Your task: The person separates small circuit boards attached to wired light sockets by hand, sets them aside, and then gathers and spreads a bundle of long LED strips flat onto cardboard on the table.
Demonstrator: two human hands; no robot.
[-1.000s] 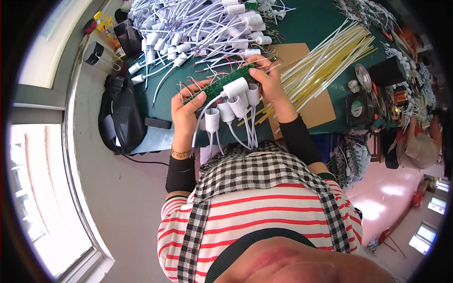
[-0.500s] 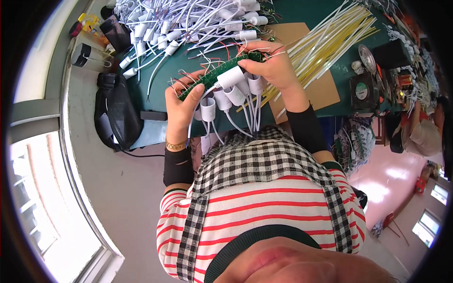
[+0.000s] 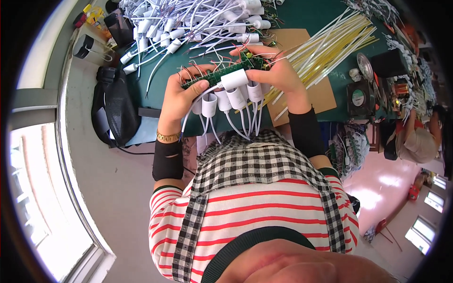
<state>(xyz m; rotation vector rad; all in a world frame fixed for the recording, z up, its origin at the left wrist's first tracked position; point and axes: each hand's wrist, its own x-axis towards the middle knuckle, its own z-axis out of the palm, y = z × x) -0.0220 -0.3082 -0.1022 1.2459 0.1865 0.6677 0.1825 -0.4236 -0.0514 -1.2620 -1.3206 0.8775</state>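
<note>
A long green circuit board strip (image 3: 219,75), with thin red and white wires standing up from it, is held above the near table edge. My left hand (image 3: 181,96) is closed on its left end, thumb on the near side. My right hand (image 3: 278,73) grips the right end, where a green board part (image 3: 252,60) sits at an angle to the rest; the fingers partly hide whether it is joined. A white cylindrical housing (image 3: 234,79) with a cable lies just below the strip. Several more white housings (image 3: 209,104) hang below, their grey-white cables running down toward my apron.
A heap of white corded housings (image 3: 198,21) covers the far left. Yellow and white strips (image 3: 325,59) lie on brown cardboard (image 3: 323,99) at right. A black bag (image 3: 115,113) is at the left edge, a black fan-like box (image 3: 361,96) at right. Another person (image 3: 420,141) is far right.
The strip has levelled out, and its right part is now tilted up against the rest. My left hand has moved slightly left and my right hand slightly down.
</note>
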